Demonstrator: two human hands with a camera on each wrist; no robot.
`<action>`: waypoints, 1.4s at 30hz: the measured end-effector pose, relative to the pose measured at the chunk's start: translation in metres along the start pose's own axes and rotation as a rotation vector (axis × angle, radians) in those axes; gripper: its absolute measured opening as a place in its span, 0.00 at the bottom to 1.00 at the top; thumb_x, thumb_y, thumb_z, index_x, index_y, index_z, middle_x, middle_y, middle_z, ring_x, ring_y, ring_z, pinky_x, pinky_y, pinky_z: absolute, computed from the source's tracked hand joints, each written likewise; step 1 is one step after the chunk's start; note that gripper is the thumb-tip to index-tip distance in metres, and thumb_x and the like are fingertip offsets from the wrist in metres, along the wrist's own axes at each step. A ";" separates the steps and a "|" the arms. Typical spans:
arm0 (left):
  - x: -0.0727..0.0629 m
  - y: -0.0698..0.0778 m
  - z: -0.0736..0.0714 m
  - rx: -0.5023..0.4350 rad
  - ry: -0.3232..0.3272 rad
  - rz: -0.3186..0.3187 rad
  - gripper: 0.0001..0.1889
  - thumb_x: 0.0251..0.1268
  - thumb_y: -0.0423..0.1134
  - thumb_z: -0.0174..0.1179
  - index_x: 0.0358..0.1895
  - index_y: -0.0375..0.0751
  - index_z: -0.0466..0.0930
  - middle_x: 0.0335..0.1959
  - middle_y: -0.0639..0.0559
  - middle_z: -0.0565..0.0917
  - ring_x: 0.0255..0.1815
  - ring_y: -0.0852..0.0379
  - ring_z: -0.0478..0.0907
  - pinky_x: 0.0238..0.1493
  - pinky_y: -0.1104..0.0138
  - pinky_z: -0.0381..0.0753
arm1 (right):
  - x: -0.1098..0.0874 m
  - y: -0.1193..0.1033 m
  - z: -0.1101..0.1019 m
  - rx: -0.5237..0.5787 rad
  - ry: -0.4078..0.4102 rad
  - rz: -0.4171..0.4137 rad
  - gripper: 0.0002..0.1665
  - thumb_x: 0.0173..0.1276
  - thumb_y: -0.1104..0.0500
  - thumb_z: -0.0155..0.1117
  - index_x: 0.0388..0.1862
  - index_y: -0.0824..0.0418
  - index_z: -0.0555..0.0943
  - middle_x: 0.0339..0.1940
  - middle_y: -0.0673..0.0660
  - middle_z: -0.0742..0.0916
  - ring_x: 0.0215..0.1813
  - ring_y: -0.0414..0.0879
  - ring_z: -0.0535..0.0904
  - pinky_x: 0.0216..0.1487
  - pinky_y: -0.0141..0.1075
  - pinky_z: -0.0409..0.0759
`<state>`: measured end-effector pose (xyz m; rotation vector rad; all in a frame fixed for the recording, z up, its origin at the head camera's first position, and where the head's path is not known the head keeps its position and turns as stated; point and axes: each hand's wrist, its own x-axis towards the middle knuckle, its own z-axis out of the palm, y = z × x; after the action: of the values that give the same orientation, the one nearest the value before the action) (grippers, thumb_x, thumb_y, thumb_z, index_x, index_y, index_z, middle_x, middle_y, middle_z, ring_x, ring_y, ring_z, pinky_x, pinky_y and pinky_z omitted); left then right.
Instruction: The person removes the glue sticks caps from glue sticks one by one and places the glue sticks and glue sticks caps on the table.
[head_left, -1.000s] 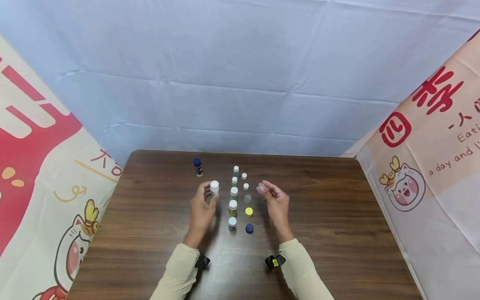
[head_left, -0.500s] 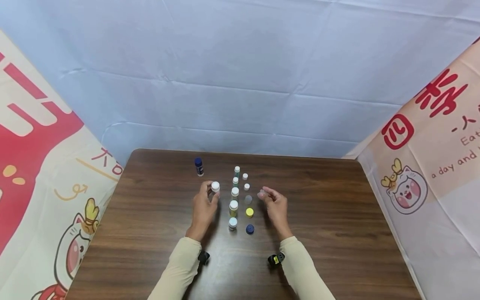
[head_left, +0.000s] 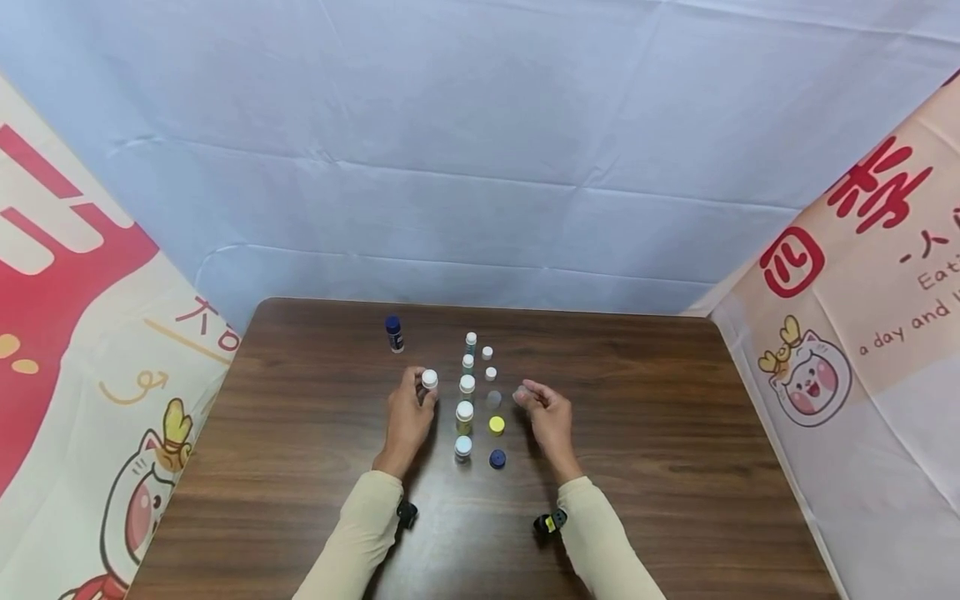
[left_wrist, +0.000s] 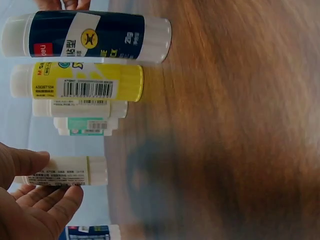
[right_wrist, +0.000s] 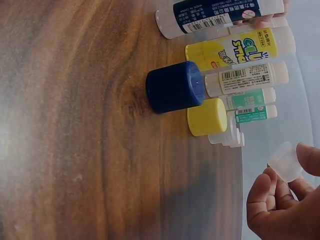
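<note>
My left hand grips an uncapped glue stick with a pale printed label, upright and raised off the table. Between the thumb and fingers of my right hand is a translucent cap. Between the hands stands a row of uncapped glue sticks: a navy one nearest me, then a yellow one, a whitish one and small green ones. Beside them lies a row of caps, including a navy cap, a yellow cap and a translucent cap.
A glue stick with a dark blue cap stands apart at the back left of the brown wooden table. Light blue cloth hangs behind the table, and printed cloths flank it on both sides.
My right hand has come slightly lower and toward me with the cap in its fingers. The left hand holds its glue stick at nearly the same spot. The standing glue sticks have not moved.
</note>
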<state>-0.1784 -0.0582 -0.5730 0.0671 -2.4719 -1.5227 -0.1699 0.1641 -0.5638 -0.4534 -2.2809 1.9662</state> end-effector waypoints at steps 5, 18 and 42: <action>0.000 -0.005 0.001 0.032 0.000 -0.012 0.16 0.57 0.22 0.64 0.48 0.34 0.73 0.47 0.35 0.83 0.51 0.41 0.81 0.53 0.54 0.77 | -0.001 0.003 0.000 -0.011 0.000 0.005 0.17 0.64 0.67 0.66 0.50 0.75 0.81 0.45 0.67 0.86 0.38 0.36 0.81 0.36 0.22 0.76; 0.000 -0.017 0.002 0.038 -0.010 -0.028 0.17 0.58 0.22 0.63 0.49 0.34 0.72 0.49 0.34 0.82 0.51 0.42 0.81 0.52 0.55 0.79 | 0.003 0.006 0.003 -0.218 0.005 -0.130 0.15 0.62 0.65 0.69 0.46 0.71 0.84 0.38 0.62 0.88 0.38 0.44 0.83 0.37 0.28 0.77; 0.003 -0.018 0.003 0.106 -0.018 0.004 0.17 0.56 0.25 0.66 0.48 0.36 0.73 0.45 0.36 0.84 0.48 0.43 0.82 0.52 0.53 0.78 | 0.036 0.007 0.006 -0.752 -0.183 -0.264 0.14 0.60 0.63 0.70 0.45 0.65 0.85 0.45 0.61 0.87 0.50 0.55 0.82 0.51 0.49 0.77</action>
<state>-0.1837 -0.0643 -0.5895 0.0665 -2.5638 -1.3964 -0.2045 0.1694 -0.5764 -0.0017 -2.9594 1.0184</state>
